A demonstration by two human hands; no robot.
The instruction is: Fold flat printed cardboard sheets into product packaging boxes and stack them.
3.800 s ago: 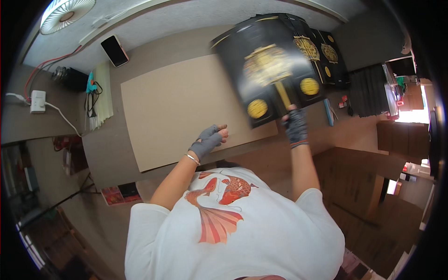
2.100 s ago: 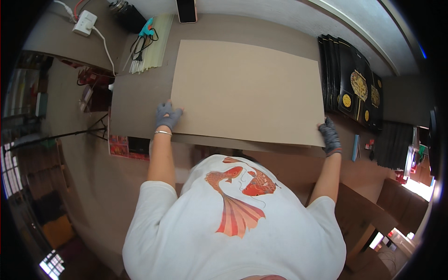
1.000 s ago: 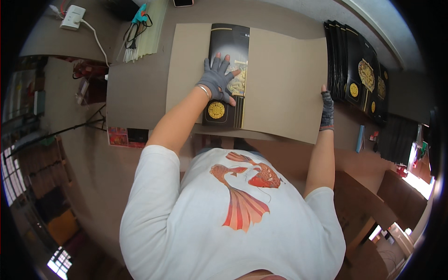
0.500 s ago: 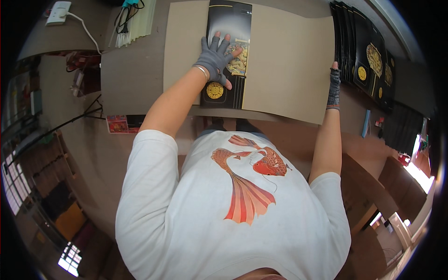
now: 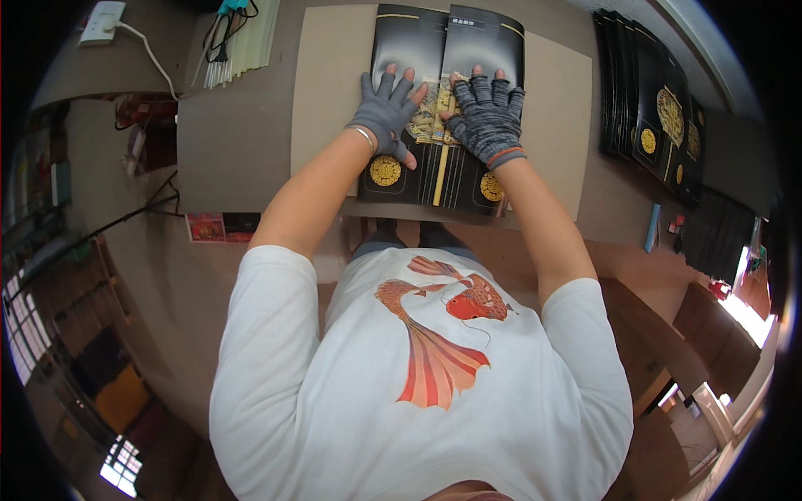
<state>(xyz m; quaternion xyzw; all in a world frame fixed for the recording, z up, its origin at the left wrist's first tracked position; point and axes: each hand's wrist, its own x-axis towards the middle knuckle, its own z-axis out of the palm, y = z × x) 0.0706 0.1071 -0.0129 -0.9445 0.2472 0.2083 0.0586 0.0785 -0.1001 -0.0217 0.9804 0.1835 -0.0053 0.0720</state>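
A black printed sheet with gold round emblems [image 5: 447,50] lies flat on a tan cardboard sheet [image 5: 322,83] on the table. My left hand [image 5: 383,113], in a grey fingerless glove, presses flat on the left half of the black sheet. My right hand [image 5: 489,117], in a darker mottled glove, presses flat on the right half. The two hands sit side by side, fingers spread, over the gold pattern in the middle. Neither hand grips anything.
A stack of similar black sheets [image 5: 656,117] lies on the table at the right. At the far left are a bundle of pale sticks [image 5: 242,42] and a white power adapter [image 5: 102,21] with its cord. A red and black card [image 5: 221,226] lies below the table edge.
My right hand has moved from the cardboard's right edge onto the black sheet, beside my left. The black sheet now lies uncovered and wider on the cardboard.
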